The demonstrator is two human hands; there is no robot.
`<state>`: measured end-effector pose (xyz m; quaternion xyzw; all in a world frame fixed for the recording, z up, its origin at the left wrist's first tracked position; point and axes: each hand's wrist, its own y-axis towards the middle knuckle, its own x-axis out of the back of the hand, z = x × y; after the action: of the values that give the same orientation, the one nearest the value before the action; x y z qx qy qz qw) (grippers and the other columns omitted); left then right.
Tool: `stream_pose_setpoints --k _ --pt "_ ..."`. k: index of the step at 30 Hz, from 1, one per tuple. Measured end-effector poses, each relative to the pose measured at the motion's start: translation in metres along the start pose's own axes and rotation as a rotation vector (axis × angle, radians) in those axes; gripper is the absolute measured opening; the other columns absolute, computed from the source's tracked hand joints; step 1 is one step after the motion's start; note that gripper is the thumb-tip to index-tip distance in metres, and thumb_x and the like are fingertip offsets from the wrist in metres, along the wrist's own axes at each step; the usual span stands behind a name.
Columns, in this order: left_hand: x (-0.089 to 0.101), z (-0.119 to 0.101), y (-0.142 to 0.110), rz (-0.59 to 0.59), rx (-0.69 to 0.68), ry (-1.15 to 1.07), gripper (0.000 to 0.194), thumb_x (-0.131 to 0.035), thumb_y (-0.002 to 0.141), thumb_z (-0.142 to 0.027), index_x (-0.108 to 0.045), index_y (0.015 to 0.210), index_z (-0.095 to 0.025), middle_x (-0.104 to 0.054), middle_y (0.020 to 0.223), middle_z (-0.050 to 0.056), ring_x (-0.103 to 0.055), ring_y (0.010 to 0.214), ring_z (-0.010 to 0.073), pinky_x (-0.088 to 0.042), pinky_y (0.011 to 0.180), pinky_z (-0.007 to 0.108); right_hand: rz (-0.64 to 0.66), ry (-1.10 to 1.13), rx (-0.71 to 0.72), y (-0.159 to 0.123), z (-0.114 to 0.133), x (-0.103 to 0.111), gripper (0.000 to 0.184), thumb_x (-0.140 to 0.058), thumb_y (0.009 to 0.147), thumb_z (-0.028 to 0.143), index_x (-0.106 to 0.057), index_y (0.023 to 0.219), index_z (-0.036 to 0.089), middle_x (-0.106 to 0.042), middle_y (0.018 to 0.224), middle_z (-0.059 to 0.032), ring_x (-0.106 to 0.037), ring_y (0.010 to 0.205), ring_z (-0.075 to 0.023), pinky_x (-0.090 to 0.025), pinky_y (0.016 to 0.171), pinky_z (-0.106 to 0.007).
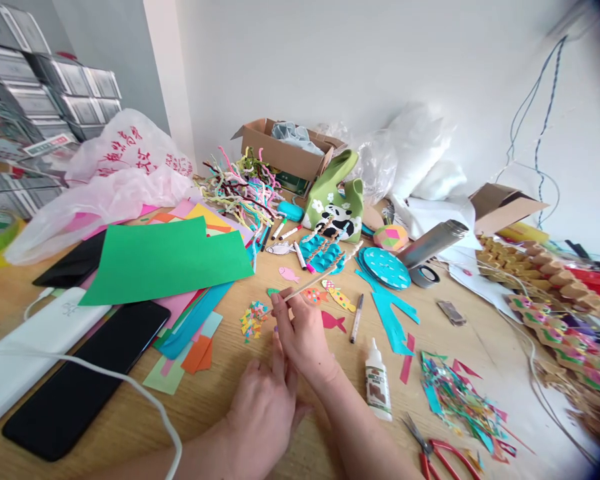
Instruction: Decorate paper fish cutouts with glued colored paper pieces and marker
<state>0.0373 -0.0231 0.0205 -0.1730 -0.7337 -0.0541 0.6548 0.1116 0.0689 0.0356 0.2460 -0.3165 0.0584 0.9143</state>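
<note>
A thin pale wooden stick [325,272] slants through my right hand [303,333], pinched between thumb and fingers. Its lower end reaches toward a pile of tiny coloured paper bits [254,321]. My left hand [265,403] lies low on the table just below the right one, its front fingers stretched forward and the thumb apart. A tiny purple spot shows at a left fingertip; what it is I cannot make out. Beyond the right hand lie decorated paper fish, among them a yellow spotted fish [341,298], an orange fish [314,295] and a dark pink fish [334,322].
Right of my forearm stand a white glue bottle [378,383], red-handled pliers [437,453] and paper scraps [463,400]. Green paper [170,260], a black phone [87,380] and a white cable [130,381] lie left. Behind are a panda bag [337,200] and a steel flask [433,245].
</note>
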Motion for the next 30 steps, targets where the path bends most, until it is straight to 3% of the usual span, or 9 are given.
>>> stream_pose_setpoints --k 2,8,13,20,30 --pt "0.001 0.0 0.0 0.003 -0.003 0.005 0.051 -0.061 0.091 -0.043 -0.061 0.131 -0.011 -0.066 0.12 0.024 -0.068 0.082 0.0315 -0.049 0.069 0.042 -0.008 -0.002 -0.01 0.001 0.001 0.001 0.029 -0.044 0.101 0.03 -0.055 0.075 0.022 -0.066 0.069 -0.004 -0.064 0.064 -0.0175 -0.045 0.063 -0.026" --pt "-0.002 0.002 0.0 0.0 -0.025 -0.04 0.035 -0.062 0.091 -0.035 -0.069 0.118 -0.014 -0.071 0.102 0.018 -0.067 0.077 0.028 -0.049 0.068 0.04 0.076 -0.082 0.046 0.001 0.002 -0.008 0.028 -0.046 0.1 0.027 -0.054 0.073 0.022 -0.064 0.069 -0.0033 -0.06 0.064 -0.0172 -0.043 0.063 -0.026" --pt "-0.007 0.002 -0.001 -0.047 -0.039 -0.04 0.033 -0.064 0.09 -0.035 -0.07 0.114 -0.013 -0.071 0.097 0.017 -0.066 0.081 0.0278 -0.049 0.069 0.04 0.079 -0.088 0.052 -0.001 -0.002 -0.013 0.027 -0.048 0.1 0.027 -0.058 0.075 0.021 -0.065 0.07 -0.0033 -0.061 0.065 -0.0169 -0.043 0.064 -0.025" --pt "-0.007 0.003 0.0 -0.034 -0.038 -0.093 0.032 -0.063 0.09 -0.032 -0.071 0.116 -0.015 -0.072 0.101 0.017 -0.066 0.085 0.0276 -0.049 0.073 0.04 0.118 -0.11 0.083 -0.002 -0.004 -0.018 0.024 -0.05 0.099 0.022 -0.056 0.076 0.021 -0.062 0.067 -0.0018 -0.058 0.062 -0.0168 -0.041 0.061 -0.025" --pt "-0.004 0.004 0.001 -0.029 -0.056 -0.066 0.035 -0.061 0.092 -0.031 -0.068 0.122 -0.014 -0.072 0.105 0.018 -0.067 0.086 0.0275 -0.049 0.074 0.04 0.012 -0.041 0.019 -0.007 -0.007 -0.017 0.029 -0.044 0.101 0.03 -0.055 0.075 0.022 -0.065 0.069 -0.0037 -0.064 0.064 -0.0177 -0.046 0.063 -0.026"
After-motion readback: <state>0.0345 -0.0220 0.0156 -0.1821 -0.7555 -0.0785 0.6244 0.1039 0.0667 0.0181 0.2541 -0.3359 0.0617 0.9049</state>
